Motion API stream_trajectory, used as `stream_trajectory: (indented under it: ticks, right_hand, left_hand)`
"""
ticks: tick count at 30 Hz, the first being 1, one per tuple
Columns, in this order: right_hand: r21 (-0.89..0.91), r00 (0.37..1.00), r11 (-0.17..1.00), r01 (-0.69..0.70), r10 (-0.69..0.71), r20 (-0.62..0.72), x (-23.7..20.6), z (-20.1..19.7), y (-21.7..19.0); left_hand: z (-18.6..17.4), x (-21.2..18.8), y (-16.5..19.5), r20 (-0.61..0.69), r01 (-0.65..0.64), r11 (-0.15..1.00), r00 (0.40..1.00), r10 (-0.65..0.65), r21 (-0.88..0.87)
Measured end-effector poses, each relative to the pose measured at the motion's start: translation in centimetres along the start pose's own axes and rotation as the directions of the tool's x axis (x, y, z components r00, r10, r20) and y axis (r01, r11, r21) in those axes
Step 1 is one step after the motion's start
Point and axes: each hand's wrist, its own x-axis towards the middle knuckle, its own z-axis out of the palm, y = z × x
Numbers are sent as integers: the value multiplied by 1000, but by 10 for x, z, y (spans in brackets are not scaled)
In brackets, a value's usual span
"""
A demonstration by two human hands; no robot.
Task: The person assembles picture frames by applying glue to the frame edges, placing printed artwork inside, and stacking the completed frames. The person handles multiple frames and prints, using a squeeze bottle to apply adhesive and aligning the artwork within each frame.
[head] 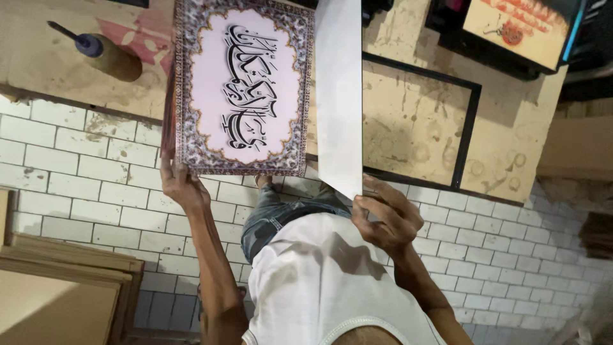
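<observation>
Left hand (182, 185) grips the bordered calligraphy print (244, 86) by its edge; right hand (383, 220) holds a white sheet (338, 89) alongside.

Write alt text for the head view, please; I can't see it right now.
The left hand holds a decorated calligraphy print by its lower corner, while the right hand grips a plain white sheet. Beyond them lies a worktable with an empty black frame.

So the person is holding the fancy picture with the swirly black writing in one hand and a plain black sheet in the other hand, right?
Not quite. The head view shows the left hand holding the patterned-border print with black calligraphy on pale pink, but the flat sheet in the right hand is plain white, not black. The rest is right: one thing in each hand.
</observation>
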Motion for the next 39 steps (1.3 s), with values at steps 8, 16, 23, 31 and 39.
stream_trajectory:
  ticks: [8, 16, 23, 31, 39]
  right_hand:
    - [-86, 999, 996, 11, -7, 48, 10, 2, -11]
    - [80, 985, 987, 139, -146, 92, 16, 8, -4]
    - [304, 972, 952, -37, -36, 231, -12, -29, 30]
    - [460, 740, 635, -621, 283, 610, -74, -89, 123]
    - [141, 193, 497, -856, 54, 980, -130, -104, 151]
  left_hand:
    - [50, -12, 26, 70, -316, 689, 930, 360, 652]
    - [268, -12, 68, 678, -263, 705, 613, -406, 659]
    - [359, 8, 107, 585, -424, 403, 582, -565, 811]
    - [331, -44, 163, 633, -583, 250, 733, -247, 773]
    - [239, -178, 217, 510, -546, 716, 805, 304, 435]
